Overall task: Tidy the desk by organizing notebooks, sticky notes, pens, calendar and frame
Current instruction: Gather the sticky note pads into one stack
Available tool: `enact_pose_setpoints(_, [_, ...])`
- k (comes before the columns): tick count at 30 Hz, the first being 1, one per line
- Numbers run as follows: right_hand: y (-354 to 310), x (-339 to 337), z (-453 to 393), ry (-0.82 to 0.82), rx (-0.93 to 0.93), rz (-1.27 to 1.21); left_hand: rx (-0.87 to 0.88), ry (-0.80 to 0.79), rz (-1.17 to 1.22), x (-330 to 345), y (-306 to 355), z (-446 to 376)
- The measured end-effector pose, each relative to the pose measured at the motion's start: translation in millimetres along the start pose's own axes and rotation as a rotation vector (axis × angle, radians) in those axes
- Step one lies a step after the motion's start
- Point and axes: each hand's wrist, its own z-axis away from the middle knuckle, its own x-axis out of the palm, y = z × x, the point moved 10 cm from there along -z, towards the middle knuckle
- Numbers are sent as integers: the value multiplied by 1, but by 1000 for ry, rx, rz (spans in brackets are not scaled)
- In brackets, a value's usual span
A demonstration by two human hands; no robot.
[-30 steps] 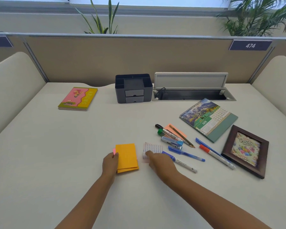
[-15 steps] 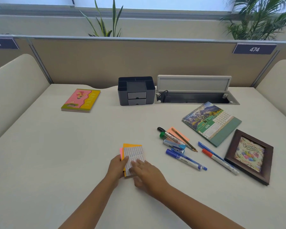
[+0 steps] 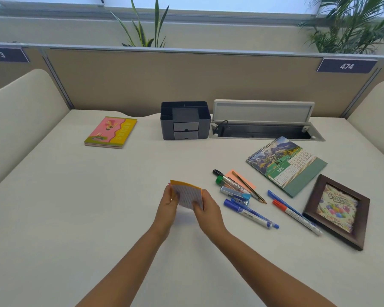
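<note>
The sticky-note stack point(image 3: 187, 194) is being held just above the desk point(image 3: 75, 218), left hand point(image 3: 167, 210) and right hand point(image 3: 205, 212) pinching its side edges. Pens point(image 3: 248, 212) are lying just right; bare desk is stretching left.

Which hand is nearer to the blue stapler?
Right. The right hand holds the sticky note stack just left of the blue stapler; the left hand grips the stack's far side.

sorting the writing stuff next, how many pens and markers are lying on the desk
5, plus a pencil. A black marker and green-capped one lie on the orange sticky note; two blue pens and a red-capped marker lie nearer the frame. Overlaps may hide more.
</note>
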Motion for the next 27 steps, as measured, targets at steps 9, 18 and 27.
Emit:
enact_pose_setpoints(9, [2,13,-5,-79,-46,16,-40,143,105,3,0,3])
enact_pose_setpoints(18, [12,16,-4,-96,-55,32,-89,259,38,3,-6,4])
enact_pose_setpoints(27, [18,15,-11,-134,-117,112,-106,194,38,10,-10,1])
